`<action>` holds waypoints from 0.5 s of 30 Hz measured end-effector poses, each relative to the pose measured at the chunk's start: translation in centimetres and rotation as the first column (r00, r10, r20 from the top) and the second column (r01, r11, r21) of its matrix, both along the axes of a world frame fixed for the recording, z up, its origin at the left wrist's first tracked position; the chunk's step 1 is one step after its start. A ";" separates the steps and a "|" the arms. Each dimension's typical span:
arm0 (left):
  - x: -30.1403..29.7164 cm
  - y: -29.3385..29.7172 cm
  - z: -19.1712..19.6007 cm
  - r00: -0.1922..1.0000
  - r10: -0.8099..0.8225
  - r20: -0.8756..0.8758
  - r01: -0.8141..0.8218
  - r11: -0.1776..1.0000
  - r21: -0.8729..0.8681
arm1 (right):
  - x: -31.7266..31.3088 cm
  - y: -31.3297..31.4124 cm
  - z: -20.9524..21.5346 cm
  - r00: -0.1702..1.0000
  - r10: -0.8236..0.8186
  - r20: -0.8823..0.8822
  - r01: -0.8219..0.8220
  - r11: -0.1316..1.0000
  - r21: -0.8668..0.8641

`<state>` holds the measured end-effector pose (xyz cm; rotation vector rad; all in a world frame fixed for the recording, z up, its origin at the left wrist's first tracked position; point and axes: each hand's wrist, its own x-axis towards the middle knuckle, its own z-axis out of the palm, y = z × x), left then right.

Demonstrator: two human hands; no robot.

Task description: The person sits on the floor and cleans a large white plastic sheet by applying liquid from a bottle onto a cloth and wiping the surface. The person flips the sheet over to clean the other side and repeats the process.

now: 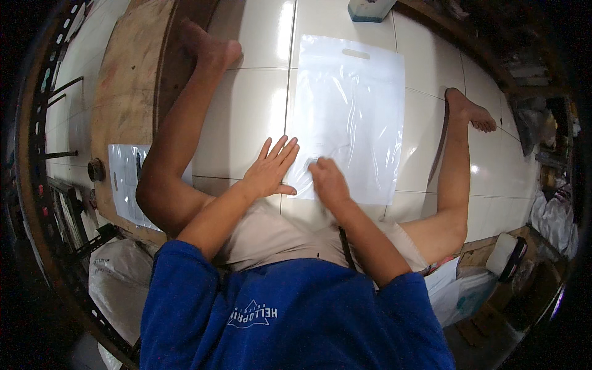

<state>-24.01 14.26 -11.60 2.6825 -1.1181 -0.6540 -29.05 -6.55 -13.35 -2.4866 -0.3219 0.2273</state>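
Note:
A flat white plastic bag [354, 111] with a glossy, wrinkled surface lies on the tiled floor between my legs. Its cut-out handle slot is at the far end. My left hand [273, 168] is spread flat by the bag's near left corner, fingers pointing away from me and the thumb reaching to the bag's edge. Over the near part of the bag, my right hand [330, 182] is closed, fingertips pressed down on the plastic. A small pale-blue bit shows at those fingertips, too little of it to name.
Left of my leg, a wooden bench [126, 80] carries another white bag [125, 191] with a dark mark. A white-and-blue container [369, 11] stands at the far edge. Slotted metal shelving borders the left, cluttered shelves the right. A stuffed clear sack [120, 280] is near left.

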 end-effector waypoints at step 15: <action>0.1 0.2 -0.8 1.000 -0.013 -0.024 0.011 0.998 -0.060 | 5.5 -0.4 -1.7 0.968 -0.123 0.218 0.118 0.992 0.033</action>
